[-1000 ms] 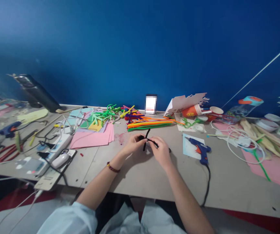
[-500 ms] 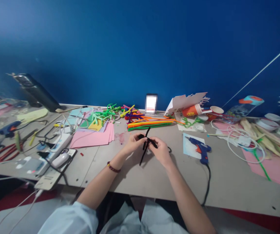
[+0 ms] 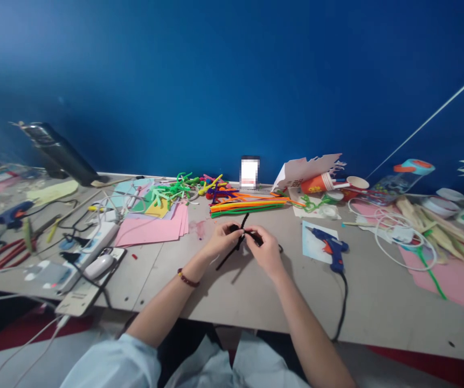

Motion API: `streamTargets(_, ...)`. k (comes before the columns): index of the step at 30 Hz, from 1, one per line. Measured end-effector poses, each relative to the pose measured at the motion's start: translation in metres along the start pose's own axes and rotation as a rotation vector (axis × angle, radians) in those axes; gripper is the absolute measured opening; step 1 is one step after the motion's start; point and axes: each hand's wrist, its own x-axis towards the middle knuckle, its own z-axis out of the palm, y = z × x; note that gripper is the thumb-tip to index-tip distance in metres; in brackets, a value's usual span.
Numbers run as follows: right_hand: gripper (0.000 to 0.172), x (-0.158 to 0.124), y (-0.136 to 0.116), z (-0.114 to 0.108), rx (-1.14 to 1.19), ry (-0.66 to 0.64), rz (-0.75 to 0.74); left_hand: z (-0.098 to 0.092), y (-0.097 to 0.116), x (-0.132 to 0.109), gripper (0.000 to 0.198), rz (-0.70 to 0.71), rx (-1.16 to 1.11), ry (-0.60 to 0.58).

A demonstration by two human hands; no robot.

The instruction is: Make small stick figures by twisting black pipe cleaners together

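Observation:
Black pipe cleaners [image 3: 227, 257] cross each other between my two hands, over the middle of the table. My left hand [image 3: 224, 238] is closed on them with thumb and fingers pinched. From the other side my right hand [image 3: 264, 249] pinches them too, the fingertips of both hands almost meeting. One black end points up and away, another slants down to the left. A dark loop shows just past my right hand. Part of the black pieces is hidden by my fingers. Beyond my hands lies a bundle of orange and green pipe cleaners [image 3: 251, 206].
To the right, a blue glue gun [image 3: 332, 248] rests on a light-blue card, its cord running off the front edge. Pink paper [image 3: 151, 230], a power strip [image 3: 84, 253] and a mouse [image 3: 99, 265] lie left. A phone [image 3: 249, 172] leans on the wall; paper cups [image 3: 316, 184] lie at the back.
The lower black end has swung to the left, from pointing nearly straight down toward me to slanting under my left hand. Both hands stay in nearly the same place.

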Motion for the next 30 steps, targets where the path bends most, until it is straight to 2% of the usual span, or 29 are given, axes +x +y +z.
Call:
streamTargets(4,0.026,0.000,0.000,0.001,-0.089,-0.082,-0.103,-0.004,-0.002,0.001,0.027,-0.040,-0.036,-0.060)
streamTargets(10,0.017,-0.002,0.000,-0.002,-0.195,-0.063,-0.164,-0.008,-0.004,0.003,0.027,-0.087,-0.083,-0.120)
streamTargets(14,0.017,-0.002,-0.002,-0.002,-0.141,-0.035,-0.174,-0.009,-0.003,0.003,0.027,-0.075,-0.096,-0.149)
streamTargets(18,0.016,-0.001,-0.001,-0.002,-0.014,0.038,-0.026,-0.007,-0.001,0.001,0.030,-0.046,-0.029,-0.127)
streamTargets(24,0.027,0.002,0.004,-0.002,0.225,0.016,0.294,0.000,0.006,-0.003,0.030,0.055,0.059,-0.060)
streamTargets(28,0.034,0.002,0.005,0.003,0.466,0.043,0.399,0.002,0.010,-0.004,0.027,0.076,0.055,-0.051)
streamTargets(30,0.037,0.001,0.003,0.005,0.492,0.057,0.403,0.002,0.011,-0.004,0.027,0.073,0.051,-0.050)
